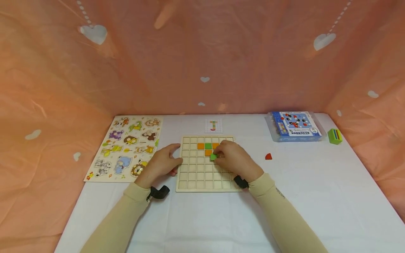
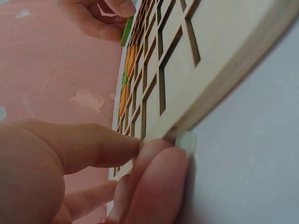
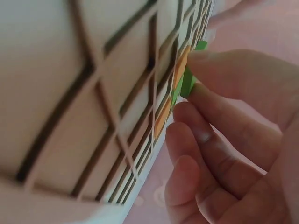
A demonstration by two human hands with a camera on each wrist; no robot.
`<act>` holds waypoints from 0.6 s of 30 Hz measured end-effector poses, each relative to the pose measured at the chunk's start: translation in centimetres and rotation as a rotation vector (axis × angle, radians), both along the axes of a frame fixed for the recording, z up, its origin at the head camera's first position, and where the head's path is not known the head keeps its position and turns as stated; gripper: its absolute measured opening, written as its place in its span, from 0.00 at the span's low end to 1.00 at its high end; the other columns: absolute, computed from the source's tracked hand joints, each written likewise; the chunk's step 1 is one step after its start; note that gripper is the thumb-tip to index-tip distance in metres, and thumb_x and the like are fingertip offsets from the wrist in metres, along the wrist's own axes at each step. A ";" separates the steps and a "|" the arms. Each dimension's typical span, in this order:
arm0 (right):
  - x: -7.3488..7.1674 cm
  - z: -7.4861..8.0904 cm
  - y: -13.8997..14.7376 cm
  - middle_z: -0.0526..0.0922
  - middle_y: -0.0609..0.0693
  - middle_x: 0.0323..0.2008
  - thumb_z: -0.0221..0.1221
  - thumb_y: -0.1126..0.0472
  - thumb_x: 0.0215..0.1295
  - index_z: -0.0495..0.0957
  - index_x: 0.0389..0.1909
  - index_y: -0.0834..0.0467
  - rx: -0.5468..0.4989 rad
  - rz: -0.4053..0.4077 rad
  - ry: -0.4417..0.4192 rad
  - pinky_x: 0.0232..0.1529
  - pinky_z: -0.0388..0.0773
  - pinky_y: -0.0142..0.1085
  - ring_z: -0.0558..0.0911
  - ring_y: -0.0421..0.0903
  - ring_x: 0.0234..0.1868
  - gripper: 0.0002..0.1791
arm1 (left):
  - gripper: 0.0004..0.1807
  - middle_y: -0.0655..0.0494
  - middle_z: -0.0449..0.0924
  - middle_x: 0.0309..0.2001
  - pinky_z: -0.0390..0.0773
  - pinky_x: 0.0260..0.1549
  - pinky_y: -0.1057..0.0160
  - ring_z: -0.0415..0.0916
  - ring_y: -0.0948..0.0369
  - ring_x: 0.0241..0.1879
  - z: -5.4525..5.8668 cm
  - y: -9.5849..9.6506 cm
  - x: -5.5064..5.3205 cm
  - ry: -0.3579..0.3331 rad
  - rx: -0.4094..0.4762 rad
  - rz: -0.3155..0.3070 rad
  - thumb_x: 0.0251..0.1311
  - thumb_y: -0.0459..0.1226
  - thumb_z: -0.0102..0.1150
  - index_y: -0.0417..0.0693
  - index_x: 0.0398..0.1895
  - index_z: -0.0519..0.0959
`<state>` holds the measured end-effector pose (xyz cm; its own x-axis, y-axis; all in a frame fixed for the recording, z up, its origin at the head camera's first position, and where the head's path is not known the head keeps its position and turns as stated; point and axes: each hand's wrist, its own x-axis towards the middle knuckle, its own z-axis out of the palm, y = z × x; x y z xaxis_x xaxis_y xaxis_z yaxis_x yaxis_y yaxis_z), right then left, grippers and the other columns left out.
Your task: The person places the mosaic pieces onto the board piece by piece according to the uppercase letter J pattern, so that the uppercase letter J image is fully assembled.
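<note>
A wooden grid board (image 1: 192, 174) lies on the white table in front of me. My left hand (image 1: 162, 162) grips its left edge, and the left wrist view shows the thumb (image 2: 100, 144) and fingers pinching the rim. Between thumb and fingertips, my right hand (image 1: 236, 160) pinches a green square tile (image 3: 188, 79) just above the board, tilted in the right wrist view. In the upper part of the grid sit a row with an orange tile (image 1: 200, 146), a green tile (image 1: 208, 146) and another orange tile (image 1: 215, 145). One more orange tile (image 1: 208, 153) lies below the green one.
Behind the board is a small pattern card (image 1: 213, 125). A wooden animal puzzle (image 1: 130, 149) lies at the left. To the right are a red quarter-round piece (image 1: 268, 156), a clear plastic case with a blue label (image 1: 295, 124) and a small green block-like object (image 1: 334, 137).
</note>
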<state>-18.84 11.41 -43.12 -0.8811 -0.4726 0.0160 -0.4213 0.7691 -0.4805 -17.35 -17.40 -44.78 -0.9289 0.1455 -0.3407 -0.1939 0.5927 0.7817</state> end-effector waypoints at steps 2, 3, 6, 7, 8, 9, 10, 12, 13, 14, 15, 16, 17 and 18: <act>0.1 -0.1 -0.4 0.88 0.50 0.45 0.70 0.64 0.64 0.91 0.47 0.60 -0.004 0.012 0.001 0.55 0.86 0.45 0.85 0.48 0.47 0.12 | 0.39 0.51 0.82 0.25 0.89 0.26 0.62 0.82 0.62 0.20 0.0 0.0 0.0 0.002 -0.006 -0.002 0.73 0.38 0.64 0.52 0.85 0.63; 0.1 -0.2 -0.6 0.88 0.50 0.45 0.70 0.64 0.64 0.91 0.47 0.60 -0.003 0.015 0.004 0.56 0.86 0.45 0.85 0.48 0.47 0.12 | 0.39 0.51 0.82 0.24 0.89 0.26 0.62 0.82 0.61 0.20 0.0 0.0 0.0 0.004 -0.008 -0.003 0.73 0.38 0.64 0.52 0.85 0.63; 0.3 -0.3 -1.0 0.88 0.50 0.44 0.71 0.65 0.63 0.91 0.47 0.60 0.002 0.021 0.002 0.55 0.86 0.44 0.85 0.48 0.46 0.12 | 0.39 0.51 0.82 0.25 0.89 0.26 0.62 0.82 0.62 0.20 0.0 0.1 0.0 0.007 -0.010 -0.005 0.73 0.39 0.64 0.52 0.85 0.63; 0.3 -0.3 -1.1 0.88 0.50 0.44 0.71 0.65 0.63 0.91 0.47 0.60 0.005 0.024 -0.002 0.54 0.86 0.44 0.85 0.48 0.45 0.12 | 0.39 0.51 0.82 0.25 0.89 0.26 0.62 0.82 0.62 0.20 0.0 0.2 0.0 0.003 -0.008 -0.001 0.73 0.39 0.64 0.53 0.85 0.63; 0.4 -0.3 -1.2 0.88 0.50 0.44 0.71 0.65 0.63 0.91 0.47 0.59 0.013 0.035 0.005 0.53 0.86 0.44 0.85 0.48 0.45 0.12 | 0.39 0.51 0.82 0.25 0.89 0.25 0.62 0.82 0.61 0.20 0.0 0.2 0.0 0.002 -0.007 0.002 0.73 0.39 0.65 0.53 0.85 0.63; 0.4 -0.3 -1.3 0.88 0.50 0.44 0.71 0.65 0.64 0.91 0.48 0.59 0.018 0.042 0.003 0.53 0.86 0.44 0.85 0.48 0.45 0.12 | 0.39 0.51 0.82 0.25 0.88 0.25 0.62 0.82 0.61 0.20 0.1 0.2 0.1 -0.002 -0.008 0.004 0.73 0.39 0.65 0.53 0.85 0.63; 0.4 -0.3 -1.4 0.87 0.50 0.45 0.71 0.65 0.65 0.91 0.48 0.59 0.023 0.049 0.000 0.53 0.86 0.44 0.85 0.48 0.45 0.12 | 0.39 0.51 0.82 0.25 0.88 0.25 0.62 0.82 0.61 0.20 0.0 0.2 0.1 -0.006 -0.007 0.006 0.73 0.39 0.65 0.53 0.85 0.63; 0.4 -0.4 -1.6 0.87 0.50 0.45 0.70 0.65 0.66 0.90 0.49 0.59 0.036 0.062 0.003 0.54 0.86 0.43 0.85 0.48 0.45 0.12 | 0.39 0.51 0.82 0.25 0.88 0.25 0.62 0.82 0.61 0.20 0.0 0.2 0.1 -0.011 -0.011 0.010 0.73 0.39 0.65 0.53 0.85 0.63; 0.4 -0.4 -1.6 0.87 0.50 0.46 0.70 0.64 0.66 0.90 0.49 0.59 0.044 0.064 0.010 0.54 0.86 0.43 0.85 0.48 0.46 0.12 | 0.39 0.51 0.82 0.25 0.88 0.25 0.62 0.82 0.61 0.20 0.0 0.2 0.1 -0.013 -0.010 0.015 0.72 0.39 0.65 0.54 0.85 0.63; 0.4 -0.5 -1.6 0.87 0.50 0.46 0.70 0.64 0.66 0.90 0.49 0.59 0.051 0.063 0.017 0.54 0.86 0.43 0.85 0.48 0.46 0.12 | 0.39 0.51 0.83 0.24 0.88 0.25 0.62 0.82 0.61 0.20 0.0 0.1 0.1 -0.009 -0.012 0.013 0.73 0.39 0.65 0.54 0.85 0.63; 0.4 -0.5 -1.6 0.87 0.50 0.46 0.70 0.64 0.66 0.91 0.49 0.59 0.052 0.058 0.021 0.54 0.87 0.43 0.85 0.48 0.46 0.12 | 0.39 0.51 0.82 0.24 0.88 0.25 0.62 0.82 0.61 0.20 0.1 0.1 0.1 -0.005 -0.014 0.007 0.73 0.39 0.65 0.53 0.85 0.63; 0.4 -0.5 -1.6 0.87 0.50 0.45 0.71 0.64 0.66 0.91 0.49 0.58 0.054 0.055 0.028 0.54 0.87 0.43 0.85 0.47 0.46 0.12 | 0.39 0.52 0.82 0.24 0.88 0.25 0.62 0.82 0.61 0.20 0.1 0.1 0.1 -0.001 -0.015 0.005 0.73 0.39 0.65 0.53 0.85 0.63; 0.4 -0.5 -1.6 0.87 0.50 0.45 0.71 0.64 0.65 0.91 0.49 0.58 0.055 0.053 0.035 0.53 0.87 0.43 0.85 0.47 0.46 0.12 | 0.39 0.52 0.82 0.24 0.88 0.25 0.62 0.82 0.61 0.20 0.1 0.1 0.0 0.003 -0.017 0.003 0.73 0.39 0.65 0.53 0.85 0.63; 0.4 -0.5 -1.6 0.87 0.50 0.45 0.71 0.64 0.65 0.91 0.49 0.58 0.055 0.050 0.041 0.53 0.87 0.43 0.84 0.47 0.46 0.12 | 0.39 0.52 0.82 0.24 0.89 0.26 0.62 0.82 0.61 0.20 0.1 0.1 0.0 0.007 -0.016 -0.001 0.73 0.39 0.65 0.52 0.85 0.63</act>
<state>-18.41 9.80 -43.64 -0.8554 -0.5174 0.0244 -0.4785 0.7711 -0.4200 -17.37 -17.33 -44.70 -0.9309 0.1413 -0.3367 -0.1879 0.6053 0.7735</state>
